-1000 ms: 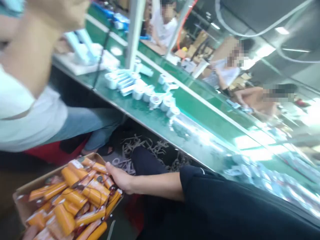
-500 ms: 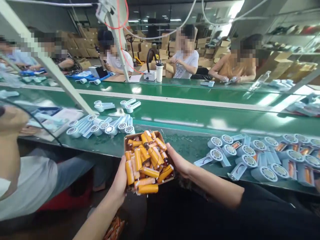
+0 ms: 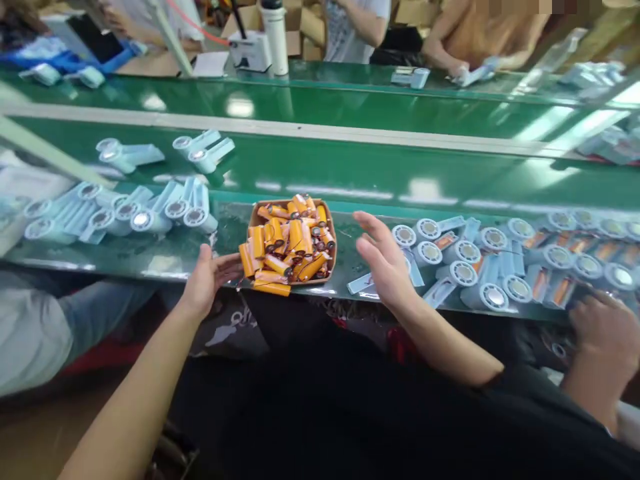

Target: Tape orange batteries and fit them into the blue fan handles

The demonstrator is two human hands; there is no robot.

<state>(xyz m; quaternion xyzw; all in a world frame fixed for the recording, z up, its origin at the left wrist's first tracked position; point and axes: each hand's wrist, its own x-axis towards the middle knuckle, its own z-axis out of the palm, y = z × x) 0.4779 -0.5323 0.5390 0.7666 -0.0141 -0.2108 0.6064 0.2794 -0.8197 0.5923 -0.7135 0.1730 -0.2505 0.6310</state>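
A small cardboard box (image 3: pixel 331 261) rests on the near edge of the green bench, heaped with orange-wrapped cylindrical batteries (image 3: pixel 296 237) that have thin wires. One battery (image 3: pixel 271 287) lies at the box's front left, partly over the rim. My left hand (image 3: pixel 207 277) is open at the left side of the box, its fingertips close to or touching it. To the right of the box my right hand (image 3: pixel 385 260) is raised open, apart from the box and holding nothing. Just beyond it lie pale blue handheld fan housings (image 3: pixel 463 253).
More fan housings (image 3: pixel 150 213) stand in a group to the left. A few others (image 3: pixel 205 152) lie on the green conveyor belt (image 3: pixel 320 170). At the right edge is a co-worker's hand (image 3: pixel 605 327). Across the belt, people work near a white tumbler (image 3: pixel 275 40).
The box of batteries has gone from between both my hands in the air onto the bench. My right hand has let go and moved right. The view has tilted down.
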